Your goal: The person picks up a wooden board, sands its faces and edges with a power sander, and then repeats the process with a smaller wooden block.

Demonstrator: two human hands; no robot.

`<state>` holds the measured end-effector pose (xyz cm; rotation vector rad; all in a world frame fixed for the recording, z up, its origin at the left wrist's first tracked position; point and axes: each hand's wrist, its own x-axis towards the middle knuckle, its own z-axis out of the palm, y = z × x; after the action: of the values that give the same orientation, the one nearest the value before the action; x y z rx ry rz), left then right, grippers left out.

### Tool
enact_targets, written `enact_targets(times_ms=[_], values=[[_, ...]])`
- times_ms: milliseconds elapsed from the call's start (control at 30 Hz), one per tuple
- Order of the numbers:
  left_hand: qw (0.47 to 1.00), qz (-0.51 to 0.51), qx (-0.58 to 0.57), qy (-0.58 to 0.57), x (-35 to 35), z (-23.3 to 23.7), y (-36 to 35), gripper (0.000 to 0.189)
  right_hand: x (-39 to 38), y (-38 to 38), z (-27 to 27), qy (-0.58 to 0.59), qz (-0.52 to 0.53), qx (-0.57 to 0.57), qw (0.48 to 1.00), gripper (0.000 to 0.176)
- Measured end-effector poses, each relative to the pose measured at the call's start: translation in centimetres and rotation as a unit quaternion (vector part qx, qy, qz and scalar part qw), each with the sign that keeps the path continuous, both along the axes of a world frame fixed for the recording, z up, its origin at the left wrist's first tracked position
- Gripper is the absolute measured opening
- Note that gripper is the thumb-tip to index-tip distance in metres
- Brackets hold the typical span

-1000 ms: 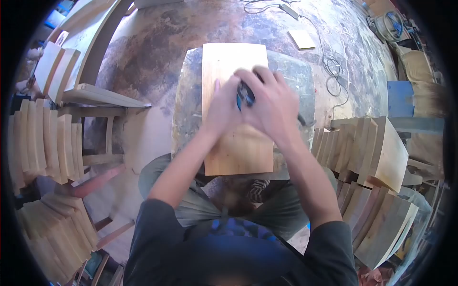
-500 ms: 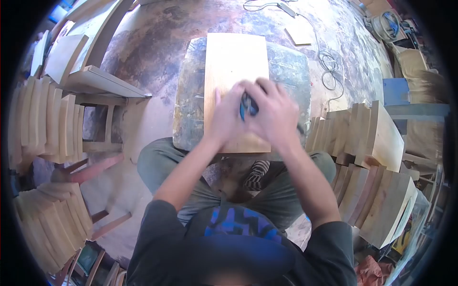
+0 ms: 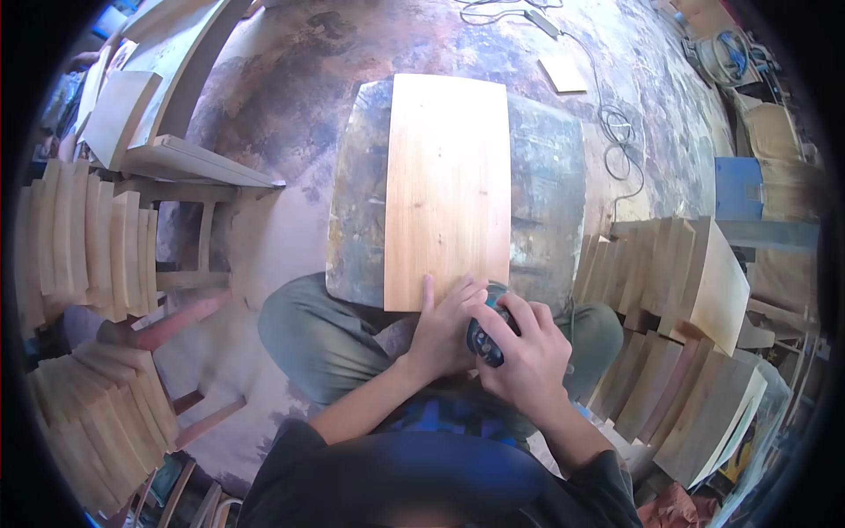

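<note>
A pale wooden board (image 3: pixel 447 189) lies lengthwise in front of me on a stained work surface. At its near right corner is a small teal-and-black power sander (image 3: pixel 486 345); its underside is hidden. My right hand (image 3: pixel 531 352) is closed around the top of the sander. My left hand (image 3: pixel 443 330) presses its fingers against the sander's left side, with the thumb pointing forward over the board's near edge. Part of the left hand's grip is covered by the tool and the other hand.
The paint-stained work surface (image 3: pixel 546 189) shows on both sides of the board. Stacked wooden pieces stand at left (image 3: pixel 84 238) and right (image 3: pixel 673 264). A power cord (image 3: pixel 620 132) lies coiled on the floor near a small flat panel (image 3: pixel 563 74). My crossed legs flank the surface's near edge.
Both hands and the sander have moved back toward my body, from the board's middle to its near right corner. More of the board's top now shows. The view has shifted slightly.
</note>
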<state>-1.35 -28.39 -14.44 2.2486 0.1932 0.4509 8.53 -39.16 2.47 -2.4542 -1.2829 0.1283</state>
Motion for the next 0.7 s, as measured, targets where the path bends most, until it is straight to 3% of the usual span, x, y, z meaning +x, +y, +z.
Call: enact_targets(times_ms=[67,133,267,333,500,700], values=[[1.000,0.005,-0.001,0.020,2.6,-0.5,2.1,0.086,2.7,2.2,-0.2,-0.018,-0.007,-0.003,1.000,0.062],[0.998,0.009,-0.018,0.066,7.9,2.0,6.0,0.090,6.8,5.3,-0.9,-0.053,-0.023,0.010,0.998,0.057],[0.999,0.027,0.017,0.037,18.4,1.0,12.8,0.120,16.3,12.2,-2.6,-0.070,-0.051,0.029,0.996,0.048],[0.999,0.025,-0.001,0.035,22.2,2.1,15.5,0.120,20.0,15.3,-2.1,-0.066,-0.069,-0.013,0.995,0.047],[0.996,0.024,-0.066,0.053,29.5,1.8,22.2,0.114,28.3,21.7,-3.9,-0.106,-0.069,0.023,0.992,0.046],[0.998,0.051,-0.022,0.000,23.5,1.7,18.5,0.098,21.7,17.4,-5.3,-0.167,-0.056,0.080,0.981,0.046]])
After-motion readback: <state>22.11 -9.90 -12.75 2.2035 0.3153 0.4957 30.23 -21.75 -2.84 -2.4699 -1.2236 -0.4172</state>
